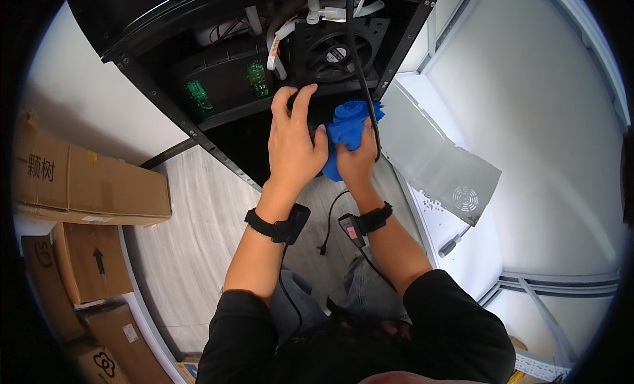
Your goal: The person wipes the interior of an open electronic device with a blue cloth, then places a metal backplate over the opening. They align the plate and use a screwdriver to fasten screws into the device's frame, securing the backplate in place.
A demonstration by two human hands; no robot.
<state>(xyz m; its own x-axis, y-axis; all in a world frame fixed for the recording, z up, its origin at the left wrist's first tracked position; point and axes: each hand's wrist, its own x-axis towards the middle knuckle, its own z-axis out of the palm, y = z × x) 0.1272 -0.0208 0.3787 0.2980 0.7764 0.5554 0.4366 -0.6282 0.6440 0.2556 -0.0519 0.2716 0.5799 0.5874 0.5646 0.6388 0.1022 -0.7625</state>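
Right hand [356, 160] grips a crumpled blue cloth bundle [348, 127], its long axis seemingly pointing away from the person (left hand [292, 145], fingers parted, just leftward).

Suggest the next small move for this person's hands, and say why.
Perhaps use the left hand to ease the hanging black cable aside before moving the blue cloth. The right hand grips the cloth, while the left seems to hold nothing. In this view the cable crosses the cloth and runs down beside the right hand, so it could snag.
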